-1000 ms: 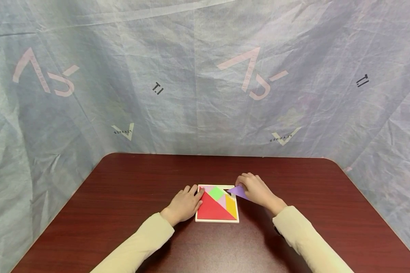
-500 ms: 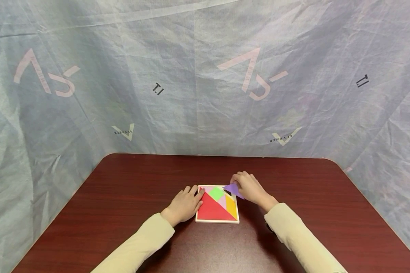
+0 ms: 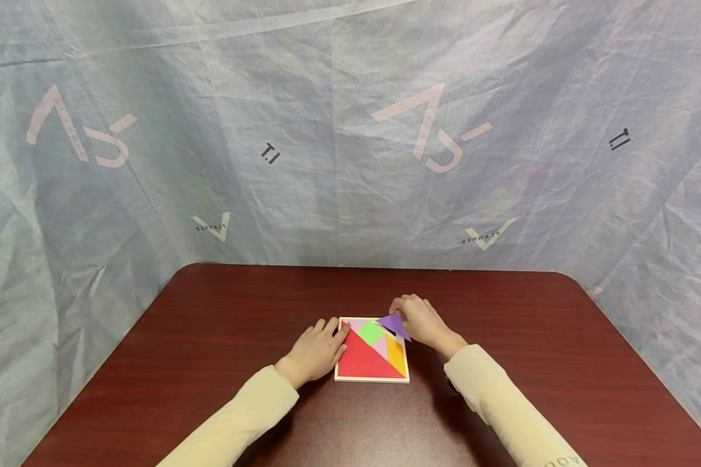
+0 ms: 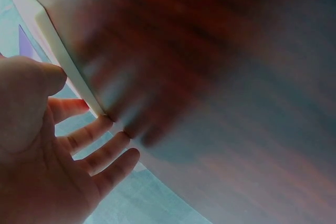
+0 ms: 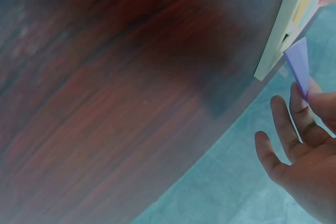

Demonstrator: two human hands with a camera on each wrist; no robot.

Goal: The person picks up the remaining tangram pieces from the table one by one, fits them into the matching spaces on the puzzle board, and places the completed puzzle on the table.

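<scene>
one purple triangle (image 3: 394, 324) pinched, right hand (image 3: 422, 320)

Bare table (image 3: 210, 337) lies all round the puzzle tray (image 3: 371, 378) — only the backdrop (image 3: 339, 194) hems the far edge.

Bench (image 3: 222, 363): dark red-brown wood grain, smooth, slight sheen. Tray (image 3: 371, 379): pale unpainted wood rim, matt. Pieces inside: flat, painted, matt; red piece (image 3: 363, 360), green piece (image 3: 370, 331), yellow piece (image 3: 394, 351). Purple triangle (image 3: 394, 324): thin, smooth, matt. Backdrop (image 3: 350, 130): grey-blue nonwoven cloth, creased, matt, printed marks. Sleeves (image 3: 233, 421): cream cloth, soft, matt.
</scene>
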